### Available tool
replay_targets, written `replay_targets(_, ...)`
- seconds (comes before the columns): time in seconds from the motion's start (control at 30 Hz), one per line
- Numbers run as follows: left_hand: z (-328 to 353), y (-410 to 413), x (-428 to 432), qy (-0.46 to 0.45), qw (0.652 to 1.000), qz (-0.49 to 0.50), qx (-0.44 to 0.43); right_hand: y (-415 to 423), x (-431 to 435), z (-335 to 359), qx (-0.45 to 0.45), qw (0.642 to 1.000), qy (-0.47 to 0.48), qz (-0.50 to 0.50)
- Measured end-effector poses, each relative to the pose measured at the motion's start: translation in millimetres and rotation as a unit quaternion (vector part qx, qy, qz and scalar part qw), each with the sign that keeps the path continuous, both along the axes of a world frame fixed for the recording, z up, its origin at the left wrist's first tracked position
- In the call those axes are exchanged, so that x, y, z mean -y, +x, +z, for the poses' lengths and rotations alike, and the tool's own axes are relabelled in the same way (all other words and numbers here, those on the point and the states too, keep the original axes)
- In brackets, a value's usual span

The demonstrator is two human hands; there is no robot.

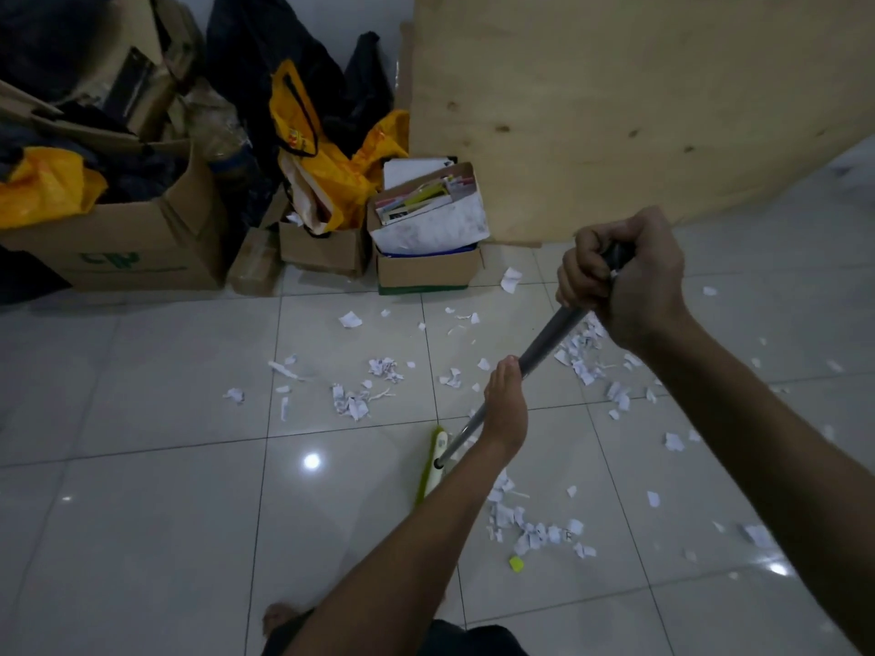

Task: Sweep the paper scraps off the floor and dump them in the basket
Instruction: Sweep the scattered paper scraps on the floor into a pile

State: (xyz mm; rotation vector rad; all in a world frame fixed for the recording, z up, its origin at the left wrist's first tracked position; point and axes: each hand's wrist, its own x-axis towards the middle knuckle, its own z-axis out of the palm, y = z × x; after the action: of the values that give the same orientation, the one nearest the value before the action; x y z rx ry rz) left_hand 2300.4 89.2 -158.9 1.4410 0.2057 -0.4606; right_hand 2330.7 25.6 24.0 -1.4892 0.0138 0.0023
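Glossy grey floor (142, 537) tiles run from the person's feet to the far wall, littered with white paper scraps (535, 527). Nearest, a bare foot (279, 617) shows at the bottom edge. Just beyond it a loose heap of scraps lies to the right of the broom head (435, 466), a green strip resting on the tiles, with one small yellow bit (516, 563) close beside the heap.

The left hand (506, 409) is wrapped round the lower part of the grey handle (549, 338). Higher up, the right hand (620, 277) is clenched round the top end. So both hands are clamped on the broom.

Farther out there is another thick cluster of scraps under the handle to the right, smaller patches out to the left, and single bits scattered toward the wall. Back there stand cardboard boxes (142, 248) stuffed with papers and yellow bags (322, 172), and a plywood board (615, 111) stands on the right.

To my eye the job is in its sweeping stage, and not far into it. A few scraps sit in loose heaps, but most of the floor is strewn and nothing is drawn into one pile. I can see no basket and no dustpan from here, so the gathering has to be finished and the dumping is not yet begun.
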Motion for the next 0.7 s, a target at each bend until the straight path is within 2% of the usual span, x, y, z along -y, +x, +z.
replay_targets(0.2,3.9,16.5,-34.6,-0.012,0.998,0.064,-0.011,15.2,-50.0,7.2,0.005,0.997,0.076,-0.012)
replay_targets(0.37,16.4,32.9,-76.9,0.009,0.999,0.048,-0.004,33.1,-87.5,24.4,0.029,0.994,0.103,0.000)
replay_targets(0.7,34.5,103.4,-226.6,0.047,0.992,0.119,0.021,101.7,-209.5,26.5,0.072,0.981,0.180,0.030)
